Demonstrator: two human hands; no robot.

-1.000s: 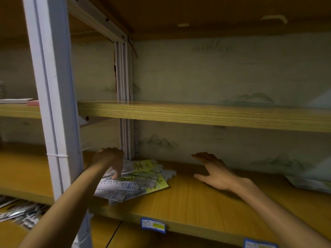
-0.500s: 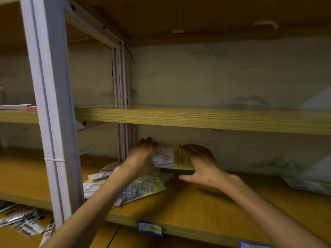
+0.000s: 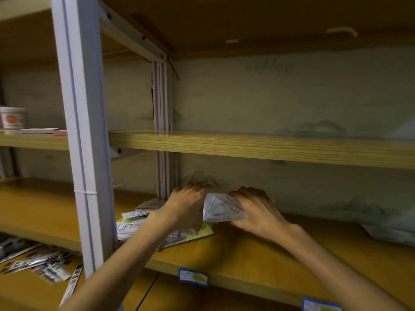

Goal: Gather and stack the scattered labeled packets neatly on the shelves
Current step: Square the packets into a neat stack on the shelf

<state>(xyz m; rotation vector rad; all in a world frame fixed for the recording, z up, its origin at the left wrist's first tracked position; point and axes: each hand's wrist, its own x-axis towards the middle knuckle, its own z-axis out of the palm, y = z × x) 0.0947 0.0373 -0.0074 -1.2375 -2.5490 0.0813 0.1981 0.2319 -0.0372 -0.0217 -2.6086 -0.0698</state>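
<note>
Both hands hold a bundle of white labeled packets [image 3: 221, 208] upright above the wooden shelf [image 3: 258, 254]. My left hand [image 3: 187, 204] grips its left edge and my right hand [image 3: 253, 208] grips its right edge, fingers curled over the top. Below the left hand a loose pile of white and yellow packets [image 3: 143, 225] lies flat on the shelf beside the rear post. Part of that pile is hidden by my left forearm.
A white metal upright [image 3: 83, 142] stands at the shelf's front left. More packets [image 3: 38, 261] lie scattered on the lower left shelf, and others [image 3: 386, 234] at the far right. A white tub [image 3: 13, 118] sits on the upper left shelf. Blue price tags [image 3: 193, 277] mark the front edge.
My left hand lifted several packets off the pile and my right hand came in to meet them; both now hold the bundle upright. The camera moved closer.
</note>
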